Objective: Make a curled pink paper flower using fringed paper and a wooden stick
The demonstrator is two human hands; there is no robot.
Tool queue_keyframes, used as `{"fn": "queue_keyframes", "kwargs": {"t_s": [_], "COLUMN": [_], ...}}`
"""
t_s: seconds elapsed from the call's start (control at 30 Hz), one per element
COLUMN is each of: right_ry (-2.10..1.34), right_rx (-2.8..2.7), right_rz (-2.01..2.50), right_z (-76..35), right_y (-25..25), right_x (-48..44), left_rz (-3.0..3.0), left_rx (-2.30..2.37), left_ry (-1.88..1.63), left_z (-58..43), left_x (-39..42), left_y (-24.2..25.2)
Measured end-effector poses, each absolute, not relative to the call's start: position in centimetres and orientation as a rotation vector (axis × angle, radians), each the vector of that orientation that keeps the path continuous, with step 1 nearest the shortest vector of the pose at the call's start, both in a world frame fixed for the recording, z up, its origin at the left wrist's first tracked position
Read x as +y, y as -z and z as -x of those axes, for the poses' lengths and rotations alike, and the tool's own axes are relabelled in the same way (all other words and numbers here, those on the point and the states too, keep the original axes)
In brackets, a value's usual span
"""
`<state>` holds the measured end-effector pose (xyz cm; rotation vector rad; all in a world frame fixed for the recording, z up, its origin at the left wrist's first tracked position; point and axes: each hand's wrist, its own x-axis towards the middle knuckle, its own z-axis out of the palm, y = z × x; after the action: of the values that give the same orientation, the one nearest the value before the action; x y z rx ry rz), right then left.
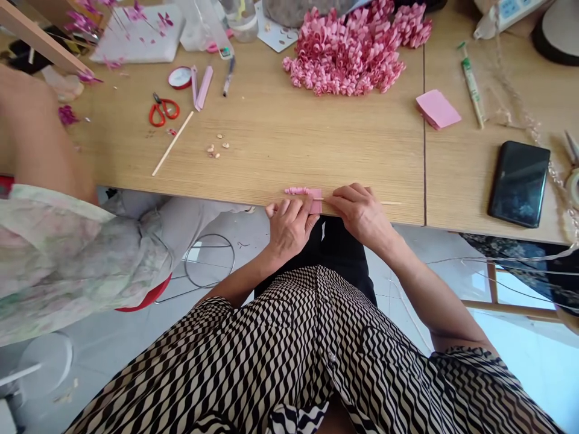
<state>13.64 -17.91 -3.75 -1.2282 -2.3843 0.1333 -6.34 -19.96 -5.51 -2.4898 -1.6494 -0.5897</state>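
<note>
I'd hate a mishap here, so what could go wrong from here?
The pink paper under the left hand reaches the edge of the table, so it might slip off. The right hand holds a thin stick, which could tear it. The black device near the edge might get knocked.

- The single view looks from the wearer's head, facing forward and steeply down over the black-and-cream wavy-patterned shirt (303,343) at six o'clock.
- It covers the light-brown wood-grain worktop (271,132) from ten through twelve to two o'clock, the near edge crossing around mid-frame.
- The bare left hand (290,226) and bare right hand (362,214) sit near the dial's centre, within arm's length of the lens.
- Pale, glossy floor (556,374) shows at four o'clock.
</note>
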Motion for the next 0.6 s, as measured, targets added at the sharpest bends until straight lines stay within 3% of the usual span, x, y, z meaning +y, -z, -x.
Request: {"fn": "queue_keyframes", "kwargs": {"t_s": [0.6], "right_ry": [-0.319], "right_rx": [-2.391], "right_rz": [1.169], "right_z": [-13.6], "right_y": [3.2], "right_x": [-15.7], "left_rz": [2.46], "left_rx": [-1.742], "left_ry": [0.571], "left_z": [5.8], "left_x": [-20.2], "left_y": [5.7]}}
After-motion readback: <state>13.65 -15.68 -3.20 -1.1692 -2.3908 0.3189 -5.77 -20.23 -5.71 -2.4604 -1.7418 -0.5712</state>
